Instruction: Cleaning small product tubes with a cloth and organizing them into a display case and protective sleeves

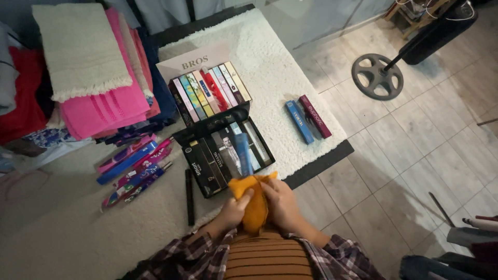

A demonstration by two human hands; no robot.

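Both hands wrapped in an orange cloth, rubbing down a slim blue box over the open display case.

Left hand (234,206) closed on the lower fold of the orange cloth (254,199); right hand (280,203) closed around the cloth's other side, pinching the base of the blue box (243,153) through it; box stands tilted up, its top above the near black tray (228,155) of dark boxes; to do it well I'd keep the grip low, stroke along the box's length, and hold it clear of the neighbours so none tip; far tray (210,92) holds coloured boxes; three loose boxes (308,118) lie right on the white rug (270,57); more slim boxes (132,168) left; folded towels (91,62) behind.
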